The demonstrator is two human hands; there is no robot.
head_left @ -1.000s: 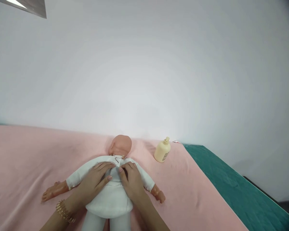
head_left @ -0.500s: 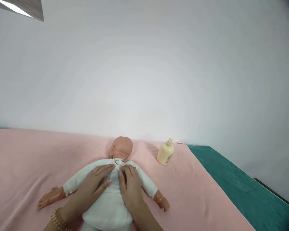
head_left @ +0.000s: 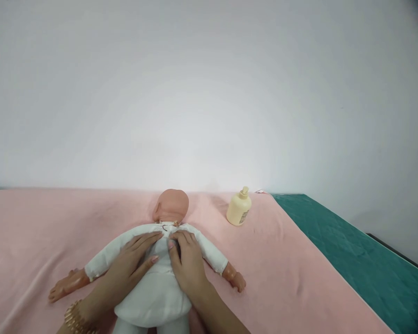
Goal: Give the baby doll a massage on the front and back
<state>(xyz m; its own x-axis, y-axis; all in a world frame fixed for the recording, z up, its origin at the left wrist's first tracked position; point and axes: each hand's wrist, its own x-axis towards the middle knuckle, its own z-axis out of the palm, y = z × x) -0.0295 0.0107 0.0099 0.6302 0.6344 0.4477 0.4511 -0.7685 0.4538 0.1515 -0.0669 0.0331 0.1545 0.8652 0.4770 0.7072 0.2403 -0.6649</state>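
A doll in white cloth (head_left: 153,297) lies on a pink cloth (head_left: 282,273), its bare head (head_left: 172,205) toward the wall and its arms spread out. My left hand (head_left: 132,262) rests on the left side of the doll's upper torso, fingers stretched and thumb apart, with a beaded bracelet at the wrist. On the right side of the torso lies my right hand (head_left: 188,260), its fingers extended and its thumb apart. Neither hand grips anything. The doll's face is not visible.
A pale yellow pump bottle (head_left: 238,207) stands on the pink cloth, right of the doll's head. Green surface (head_left: 348,246) shows beyond the cloth's right edge. A pale wall (head_left: 209,93) rises behind.
The view has shifted slightly, so the doll's head and the bottle appear higher in the picture. Both hands remain on the doll's torso, spread much as before.
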